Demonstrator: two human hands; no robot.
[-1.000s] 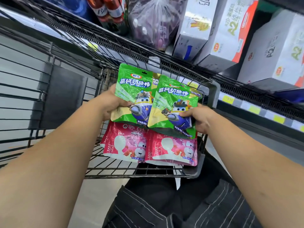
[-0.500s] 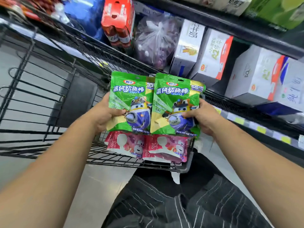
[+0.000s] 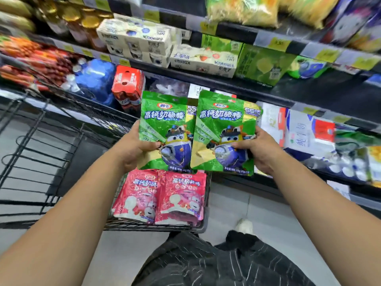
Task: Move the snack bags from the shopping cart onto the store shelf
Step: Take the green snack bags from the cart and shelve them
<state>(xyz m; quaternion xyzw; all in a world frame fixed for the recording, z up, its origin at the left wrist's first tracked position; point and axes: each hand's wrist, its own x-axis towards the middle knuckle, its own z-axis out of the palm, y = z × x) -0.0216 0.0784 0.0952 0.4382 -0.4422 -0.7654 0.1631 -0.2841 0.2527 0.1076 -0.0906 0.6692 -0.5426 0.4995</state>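
Both hands have lifted their green bags higher than a second ago, out of the shopping cart [image 3: 31,162] and up in front of the store shelf [image 3: 309,91]; the bags' tops now cover part of the goods on it. The left hand [image 3: 132,150] grips the left green bag [image 3: 165,129] by its left edge, thumb pressed across the front and fingers curled behind; the right hand [image 3: 261,149] grips the right green bag [image 3: 222,129] by its right edge in the same way, thumb on the front near the cartoon figure. Both bags stand upright between the hands, side by side, the right one's edge overlapping the left one's slightly; neither touches the shelf.

Just below the left hand, two pink bags [image 3: 181,199] lie flat and side by side in the near corner of the cart, partly under the lower edges of the green bags. Beyond the left hand, a red pack [image 3: 127,85] and a blue pack of bottles [image 3: 94,79] sit on the shelf; above the hands are white cartons [image 3: 202,60] and green boxes [image 3: 261,67]; to the right of the right hand stand white boxes [image 3: 305,131]. A striped garment [image 3: 216,265] shows below the arms.
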